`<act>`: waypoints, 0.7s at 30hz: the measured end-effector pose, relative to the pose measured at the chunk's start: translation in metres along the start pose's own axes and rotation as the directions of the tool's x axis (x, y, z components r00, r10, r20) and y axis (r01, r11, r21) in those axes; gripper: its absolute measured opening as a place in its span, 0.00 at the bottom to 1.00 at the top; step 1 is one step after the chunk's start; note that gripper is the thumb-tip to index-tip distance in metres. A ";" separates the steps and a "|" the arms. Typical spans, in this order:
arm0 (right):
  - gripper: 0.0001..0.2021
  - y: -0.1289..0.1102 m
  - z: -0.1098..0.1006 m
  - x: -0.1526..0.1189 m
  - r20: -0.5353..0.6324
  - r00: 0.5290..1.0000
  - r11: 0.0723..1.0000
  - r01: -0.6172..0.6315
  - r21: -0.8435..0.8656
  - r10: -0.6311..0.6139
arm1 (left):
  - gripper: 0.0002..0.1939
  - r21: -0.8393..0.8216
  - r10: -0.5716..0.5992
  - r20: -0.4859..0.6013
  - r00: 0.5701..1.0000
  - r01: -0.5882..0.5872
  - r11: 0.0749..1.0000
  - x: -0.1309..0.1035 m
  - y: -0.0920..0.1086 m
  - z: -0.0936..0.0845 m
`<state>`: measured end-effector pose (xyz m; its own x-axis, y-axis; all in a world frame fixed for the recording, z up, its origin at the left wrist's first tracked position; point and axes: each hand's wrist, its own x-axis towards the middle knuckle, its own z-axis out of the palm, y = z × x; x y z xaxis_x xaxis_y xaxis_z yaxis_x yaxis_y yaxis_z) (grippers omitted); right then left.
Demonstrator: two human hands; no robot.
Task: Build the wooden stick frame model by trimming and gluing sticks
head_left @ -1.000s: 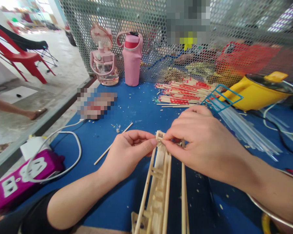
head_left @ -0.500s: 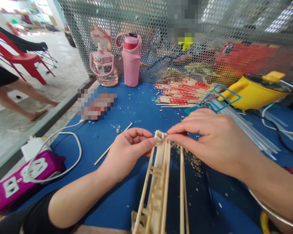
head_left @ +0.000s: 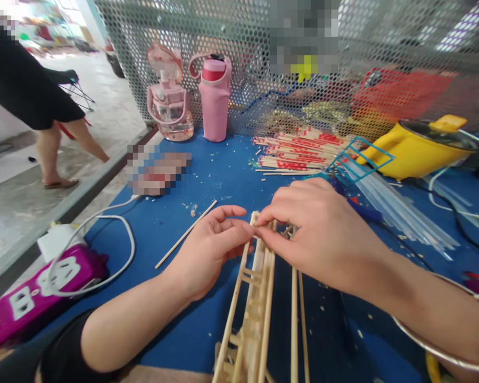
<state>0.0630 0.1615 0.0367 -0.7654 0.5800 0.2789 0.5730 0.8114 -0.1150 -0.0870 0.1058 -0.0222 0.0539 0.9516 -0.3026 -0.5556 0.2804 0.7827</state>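
A long narrow frame of glued wooden sticks (head_left: 257,298) runs away from me over the blue table. At its far end my left hand (head_left: 213,244) holds the left side between thumb and curled fingers. From the right, my right hand (head_left: 319,229) reaches over the same end, thumb and forefinger pinched close to my left thumb tip. Whether a small piece sits in that pinch is hidden. To the right of the frame, more long sticks (head_left: 294,319) lead toward me, their far ends behind my right hand. A loose thin stick (head_left: 186,234) lies left of my left hand.
Several sticks with red-printed ends (head_left: 295,151) are piled at the back, near a yellow pot (head_left: 415,151), a teal rack (head_left: 357,162) and clear rods (head_left: 407,213). Two pink bottles (head_left: 214,101) stand by the mesh. A purple power strip (head_left: 43,290) and white cable are left. A person (head_left: 32,85) walks beyond.
My right hand has moved left over the frame's end, its fingertips now beside my left thumb. A dark blue tool shows behind it. The person at the left has stepped further into view.
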 end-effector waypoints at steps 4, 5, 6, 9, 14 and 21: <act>0.06 -0.002 -0.002 0.001 0.036 0.999 1.000 -0.014 -0.011 0.014 | 0.22 0.029 0.039 -0.007 0.999 -0.039 0.999 -0.001 0.000 0.000; 0.05 -0.002 -0.002 0.002 0.038 0.999 1.000 -0.022 -0.012 0.023 | 0.23 0.030 0.046 -0.011 0.999 -0.045 0.999 -0.001 0.000 0.000; 0.04 -0.002 -0.002 0.002 0.038 0.999 0.999 -0.034 -0.012 0.035 | 0.24 0.028 0.047 -0.011 0.999 -0.047 0.999 -0.001 0.000 0.000; 0.04 -0.003 -0.002 0.002 0.039 0.996 0.996 -0.085 -0.015 0.086 | 0.27 0.021 0.027 -0.005 1.000 -0.027 0.999 -0.001 0.000 0.000; 0.05 -0.004 -0.002 0.002 0.063 0.993 0.995 -0.104 -0.014 0.104 | 0.29 0.017 0.021 -0.012 1.000 -0.021 1.000 0.000 0.000 0.000; 0.07 -0.006 -0.007 0.003 0.069 0.995 0.996 -0.066 -0.061 0.070 | 0.28 0.032 0.050 -0.010 0.999 -0.050 0.998 -0.002 -0.001 0.000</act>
<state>0.0596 0.1581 0.0451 -0.7419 0.6388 0.2039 0.6388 0.7657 -0.0745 -0.0864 0.1042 -0.0221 0.0172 0.9632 -0.2683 -0.5311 0.2361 0.8137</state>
